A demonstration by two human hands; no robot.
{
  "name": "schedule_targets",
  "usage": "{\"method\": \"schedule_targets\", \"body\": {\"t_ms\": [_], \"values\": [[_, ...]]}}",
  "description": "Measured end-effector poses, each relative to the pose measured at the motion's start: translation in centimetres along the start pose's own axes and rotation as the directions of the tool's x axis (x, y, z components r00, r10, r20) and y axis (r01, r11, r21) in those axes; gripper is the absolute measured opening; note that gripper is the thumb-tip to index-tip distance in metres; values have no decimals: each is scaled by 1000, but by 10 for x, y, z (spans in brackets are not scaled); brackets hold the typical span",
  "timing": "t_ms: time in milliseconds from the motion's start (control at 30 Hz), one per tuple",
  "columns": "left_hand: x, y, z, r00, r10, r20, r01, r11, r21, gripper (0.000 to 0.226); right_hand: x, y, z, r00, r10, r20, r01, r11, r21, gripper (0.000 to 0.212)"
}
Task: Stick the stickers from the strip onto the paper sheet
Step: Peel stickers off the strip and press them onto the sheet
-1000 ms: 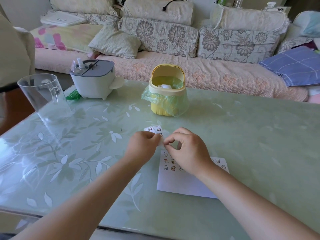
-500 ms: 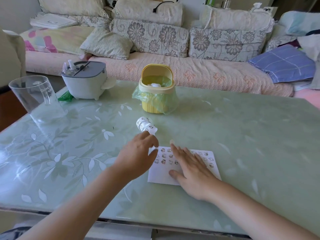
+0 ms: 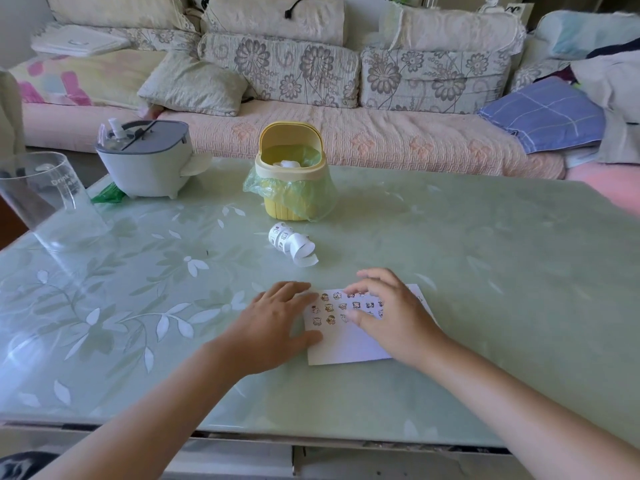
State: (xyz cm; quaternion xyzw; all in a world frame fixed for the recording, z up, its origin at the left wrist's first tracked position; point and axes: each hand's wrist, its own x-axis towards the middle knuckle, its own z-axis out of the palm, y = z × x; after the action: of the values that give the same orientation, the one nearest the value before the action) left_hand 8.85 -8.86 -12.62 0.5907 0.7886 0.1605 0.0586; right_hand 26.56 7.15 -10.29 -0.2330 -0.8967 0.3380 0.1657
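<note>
A white paper sheet point(image 3: 349, 344) lies flat on the green table, its upper half covered with several small cartoon stickers. My left hand point(image 3: 273, 323) rests flat on the sheet's left edge, fingers relaxed. My right hand point(image 3: 394, 313) lies over the sheet's right part, fingers spread and touching the stickers. The curled sticker strip point(image 3: 291, 242) lies loose on the table beyond the sheet, apart from both hands.
A yellow mini bin point(image 3: 291, 174) with a green liner stands behind the strip. A grey-lidded white appliance point(image 3: 145, 161) sits at the back left, a clear plastic cup point(image 3: 48, 199) at the far left. A sofa point(image 3: 346, 133) runs along the table's far edge point(image 3: 450, 174).
My left hand let go of the sticker strip, which now lies on the table, and came down onto the sheet's left edge. My right hand stays on the sheet.
</note>
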Motion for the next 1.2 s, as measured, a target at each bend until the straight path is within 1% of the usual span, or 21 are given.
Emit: {"method": "schedule_targets", "body": {"t_ms": [33, 67, 133, 167, 233, 300, 367, 433, 533, 667, 733, 900, 1033, 1100, 1200], "values": [[0, -1, -2, 1000, -1, -25, 1, 1000, -17, 76, 3, -5, 0, 999, 31, -38, -29, 997, 65, 13], [0, -2, -3, 999, 3, -50, -5, 1000, -28, 68, 7, -10, 0, 996, 76, -45, -70, 988, 136, 7], [-2, -4, -5, 995, 29, -92, -33, 999, -43, 47, 11, -17, 1, 987, 162, 17, -162, 957, 241, 11], [-3, -4, -5, 994, 43, -102, -48, 998, -46, 41, 13, -19, 3, 979, 190, 73, -203, 945, 255, 11], [-6, -5, -4, 995, 58, -85, -62, 997, -45, 44, 13, -23, 7, 959, 222, 178, -261, 933, 246, 9], [-8, -6, -4, 997, 63, -49, -65, 997, -38, 57, 14, -27, 11, 936, 251, 247, -310, 920, 238, 9], [-10, -7, -3, 997, 67, -42, -69, 997, -33, 65, 16, -29, 15, 919, 275, 282, -338, 919, 204, 9], [-10, -7, -2, 996, 71, -47, -73, 997, -32, 66, 18, -32, 17, 913, 284, 293, -336, 930, 145, 8], [-9, -8, -1, 996, 72, -53, -74, 997, -24, 63, 21, -36, 20, 910, 287, 298, -328, 940, 96, 8], [-8, -8, 0, 994, 80, -69, -82, 996, -21, 54, 23, -37, 24, 919, 294, 264, -302, 953, -14, 7], [-9, -7, 0, 995, 78, -69, -80, 997, -16, 53, 24, -37, 26, 919, 303, 253, -306, 952, -29, 7], [-9, -8, 2, 993, 88, -79, -90, 996, -14, 60, 24, -39, 29, 918, 311, 245, -307, 950, -57, 9], [-10, -8, 4, 987, 96, -126, -104, 993, -54, 45, 24, -44, 32, 919, 339, 204, -313, 938, -150, 5], [-12, -7, 3, 980, 108, -167, -125, 988, -95, 31, 26, -47, 34, 923, 339, 185, -294, 927, -231, 3], [-15, -5, 4, 977, 117, -179, -140, 983, -122, 16, 27, -53, 33, 933, 319, 168, -238, 895, -377, 9]]}}
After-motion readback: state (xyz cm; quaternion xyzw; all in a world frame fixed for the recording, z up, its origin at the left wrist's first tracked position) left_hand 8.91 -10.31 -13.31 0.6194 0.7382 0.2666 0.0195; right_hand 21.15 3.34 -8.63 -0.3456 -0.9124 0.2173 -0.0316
